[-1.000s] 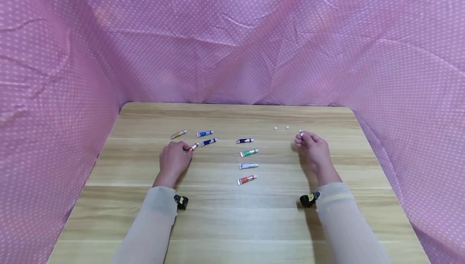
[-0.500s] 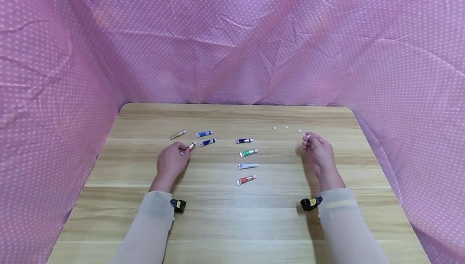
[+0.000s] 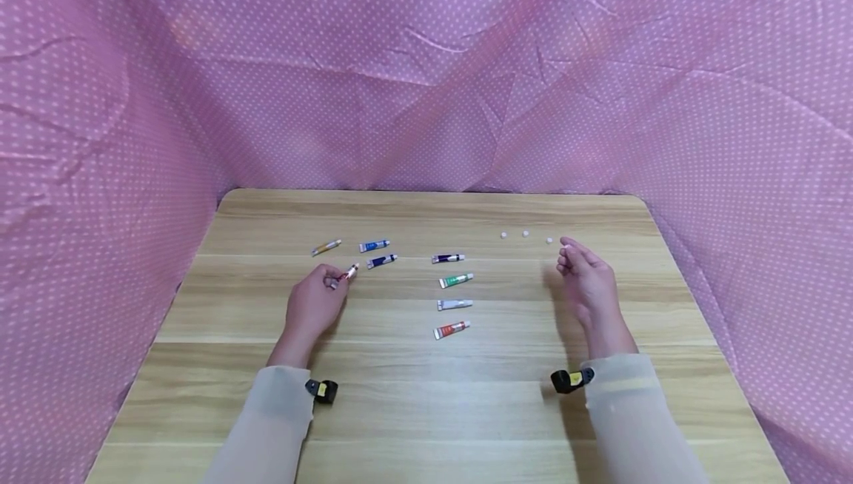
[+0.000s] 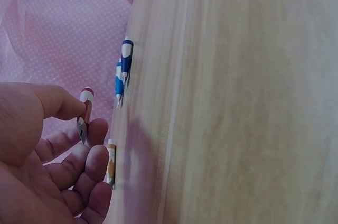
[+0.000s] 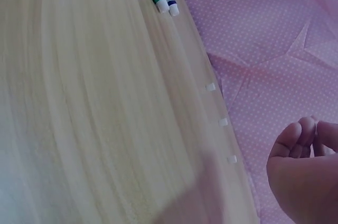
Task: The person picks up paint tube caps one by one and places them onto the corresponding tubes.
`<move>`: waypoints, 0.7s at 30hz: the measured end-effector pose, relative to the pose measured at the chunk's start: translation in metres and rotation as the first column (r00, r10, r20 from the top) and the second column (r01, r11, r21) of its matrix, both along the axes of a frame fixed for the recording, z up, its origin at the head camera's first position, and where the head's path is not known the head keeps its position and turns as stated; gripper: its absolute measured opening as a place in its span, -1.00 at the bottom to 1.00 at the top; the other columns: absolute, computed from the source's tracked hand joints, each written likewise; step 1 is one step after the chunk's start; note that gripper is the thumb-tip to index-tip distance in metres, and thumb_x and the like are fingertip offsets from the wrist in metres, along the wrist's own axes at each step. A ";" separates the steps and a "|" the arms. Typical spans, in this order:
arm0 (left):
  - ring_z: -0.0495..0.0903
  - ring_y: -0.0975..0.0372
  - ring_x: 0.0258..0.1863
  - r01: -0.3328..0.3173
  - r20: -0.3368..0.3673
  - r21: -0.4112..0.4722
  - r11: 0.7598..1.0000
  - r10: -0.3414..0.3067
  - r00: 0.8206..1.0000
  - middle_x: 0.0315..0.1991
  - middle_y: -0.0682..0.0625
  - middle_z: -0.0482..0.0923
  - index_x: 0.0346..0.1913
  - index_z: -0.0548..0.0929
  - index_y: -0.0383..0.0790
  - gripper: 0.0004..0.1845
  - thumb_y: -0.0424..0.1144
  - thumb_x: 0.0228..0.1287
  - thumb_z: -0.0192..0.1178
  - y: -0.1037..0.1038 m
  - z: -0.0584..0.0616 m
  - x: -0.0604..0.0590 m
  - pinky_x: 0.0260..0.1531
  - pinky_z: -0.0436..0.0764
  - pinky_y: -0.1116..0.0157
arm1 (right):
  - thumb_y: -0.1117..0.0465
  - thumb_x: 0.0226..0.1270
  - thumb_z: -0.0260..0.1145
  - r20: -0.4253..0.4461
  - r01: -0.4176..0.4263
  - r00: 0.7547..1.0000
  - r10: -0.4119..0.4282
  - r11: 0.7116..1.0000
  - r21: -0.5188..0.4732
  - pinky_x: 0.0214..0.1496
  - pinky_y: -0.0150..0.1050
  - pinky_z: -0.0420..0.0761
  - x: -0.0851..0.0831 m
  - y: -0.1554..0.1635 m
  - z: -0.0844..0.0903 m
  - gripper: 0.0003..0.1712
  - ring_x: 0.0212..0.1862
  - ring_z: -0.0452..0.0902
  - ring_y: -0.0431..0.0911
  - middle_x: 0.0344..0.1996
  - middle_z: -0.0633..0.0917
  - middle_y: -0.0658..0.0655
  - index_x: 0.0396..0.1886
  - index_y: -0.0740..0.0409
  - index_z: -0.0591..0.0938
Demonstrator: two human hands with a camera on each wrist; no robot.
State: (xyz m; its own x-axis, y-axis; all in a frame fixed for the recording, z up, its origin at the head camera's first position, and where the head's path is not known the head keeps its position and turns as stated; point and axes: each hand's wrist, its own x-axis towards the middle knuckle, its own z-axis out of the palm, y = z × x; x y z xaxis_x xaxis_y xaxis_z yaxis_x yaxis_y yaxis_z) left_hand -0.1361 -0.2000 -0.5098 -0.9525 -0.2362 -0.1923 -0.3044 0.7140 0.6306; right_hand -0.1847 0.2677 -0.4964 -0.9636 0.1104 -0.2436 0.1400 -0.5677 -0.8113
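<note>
My left hand [image 3: 316,303] pinches a small red paint tube [image 4: 87,105] between thumb and index finger, its nozzle end pointing away from the palm. Beside that hand lie a yellow-orange paint tube [image 3: 326,248], a blue one [image 3: 375,246] and a dark blue one [image 3: 382,261]. Over on the right, my right hand [image 3: 589,288] pinches a tiny white cap [image 3: 565,248] at its fingertips, mostly hidden by the fingers. Just left of these fingertips, three white caps [image 3: 526,233] rest in a loose row near the table's far side.
Mid-table is a column of paint tubes: dark violet [image 3: 449,258], green [image 3: 456,280], pale grey [image 3: 455,305] and orange-red [image 3: 452,330]. Pink dotted cloth [image 3: 426,121] hangs behind and at both sides of the wooden table [image 3: 426,410].
The right hand has drawn back slightly to the right, away from the row of caps, with a cap in its fingertips. The left hand has shifted a little toward the body with the red tube.
</note>
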 end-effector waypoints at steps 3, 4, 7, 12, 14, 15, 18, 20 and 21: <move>0.73 0.00 -0.01 -0.001 0.002 0.010 1.000 0.001 1.000 0.09 -0.13 0.79 0.22 0.66 -0.11 -0.66 -0.01 0.60 0.21 0.002 0.001 0.003 -0.07 0.59 0.13 | 0.39 0.63 0.24 -0.056 -0.018 0.998 0.017 1.000 -0.023 -0.13 -0.44 0.71 0.003 -0.003 0.000 -0.76 -0.30 0.71 -0.22 -0.34 0.83 0.03 -0.08 0.20 0.84; 0.73 0.00 -0.02 0.000 0.001 0.013 1.000 0.000 1.000 0.09 -0.12 0.79 0.22 0.66 -0.11 -0.66 0.00 0.60 0.21 0.003 0.001 0.004 -0.08 0.59 0.13 | 0.39 0.63 0.24 -0.071 -0.022 0.997 0.021 0.999 -0.025 -0.13 -0.43 0.72 0.004 -0.004 -0.001 -0.76 -0.30 0.72 -0.22 -0.33 0.84 0.04 -0.08 0.21 0.85; 0.74 0.02 -0.02 0.003 -0.011 0.025 1.000 -0.003 1.000 0.07 -0.12 0.80 0.21 0.67 -0.11 -0.65 0.01 0.60 0.22 0.005 0.000 0.007 -0.07 0.60 0.13 | 0.39 0.63 0.24 -0.106 -0.037 0.994 0.034 0.999 -0.025 -0.13 -0.41 0.74 0.006 -0.006 0.000 -0.74 -0.30 0.75 -0.22 -0.32 0.86 0.04 -0.10 0.20 0.86; 0.75 0.02 -0.03 0.016 -0.042 0.039 0.999 -0.014 0.999 0.04 -0.11 0.80 0.17 0.68 -0.10 -0.66 0.04 0.59 0.25 0.010 -0.002 0.011 -0.03 0.62 0.10 | 0.40 0.62 0.24 -0.125 -0.034 0.992 0.032 0.999 -0.019 -0.15 -0.39 0.77 0.008 -0.011 0.002 -0.74 -0.33 0.78 -0.20 -0.36 0.86 0.05 -0.14 0.20 0.86; 0.75 0.03 -0.05 0.019 -0.046 0.040 0.999 -0.017 0.999 0.02 -0.10 0.80 0.16 0.68 -0.09 -0.67 0.05 0.58 0.25 0.012 -0.001 0.013 -0.05 0.62 0.12 | 0.40 0.61 0.26 -0.125 -0.029 0.992 0.027 1.000 -0.013 -0.16 -0.39 0.78 0.009 -0.013 0.004 -0.75 -0.33 0.79 -0.20 -0.36 0.87 0.06 -0.15 0.21 0.86; 0.74 0.03 -0.06 0.021 -0.047 0.043 0.999 -0.019 0.999 0.01 -0.10 0.80 0.15 0.68 -0.08 -0.67 0.05 0.58 0.26 0.014 -0.001 0.014 -0.07 0.62 0.14 | 0.40 0.60 0.28 -0.126 -0.026 0.992 0.024 1.000 -0.007 -0.17 -0.39 0.78 0.009 -0.014 0.005 -0.76 -0.34 0.80 -0.20 -0.37 0.87 0.06 -0.16 0.20 0.87; 0.72 0.06 -0.11 0.028 -0.045 0.058 0.998 -0.025 0.999 -0.01 -0.09 0.80 0.14 0.68 -0.07 -0.69 0.04 0.58 0.26 0.017 0.001 0.017 -0.14 0.61 0.19 | 0.40 0.59 0.29 -0.134 -0.021 0.991 0.023 1.000 0.011 -0.19 -0.39 0.79 0.010 -0.016 0.007 -0.77 -0.34 0.81 -0.19 -0.37 0.87 0.06 -0.18 0.19 0.87; 0.71 0.07 -0.13 0.036 -0.050 0.066 0.997 -0.033 0.998 -0.02 -0.09 0.80 0.14 0.68 -0.07 -0.70 0.03 0.58 0.27 0.020 0.002 0.018 -0.17 0.61 0.22 | 0.41 0.59 0.29 -0.144 -0.026 0.989 0.028 1.000 0.013 -0.20 -0.38 0.79 0.011 -0.018 0.009 -0.76 -0.35 0.81 -0.18 -0.37 0.88 0.07 -0.19 0.19 0.87; 0.71 0.07 -0.14 0.037 -0.052 0.070 0.997 -0.034 0.998 -0.03 -0.09 0.80 0.14 0.68 -0.06 -0.70 0.03 0.58 0.27 0.022 0.003 0.019 -0.18 0.60 0.23 | 0.41 0.59 0.29 -0.148 -0.027 0.988 0.031 0.999 0.023 -0.20 -0.38 0.79 0.011 -0.019 0.009 -0.76 -0.35 0.81 -0.18 -0.37 0.88 0.06 -0.21 0.17 0.87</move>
State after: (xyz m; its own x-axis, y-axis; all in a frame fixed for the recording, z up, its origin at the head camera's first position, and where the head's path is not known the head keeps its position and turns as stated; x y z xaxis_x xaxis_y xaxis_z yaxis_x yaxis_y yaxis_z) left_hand -0.1170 -0.1781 -0.5070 -0.9689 -0.1896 -0.1590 -0.2463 0.6767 0.6939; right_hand -0.1732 0.2483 -0.4873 -0.9917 0.0856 -0.0955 0.0332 -0.5476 -0.8361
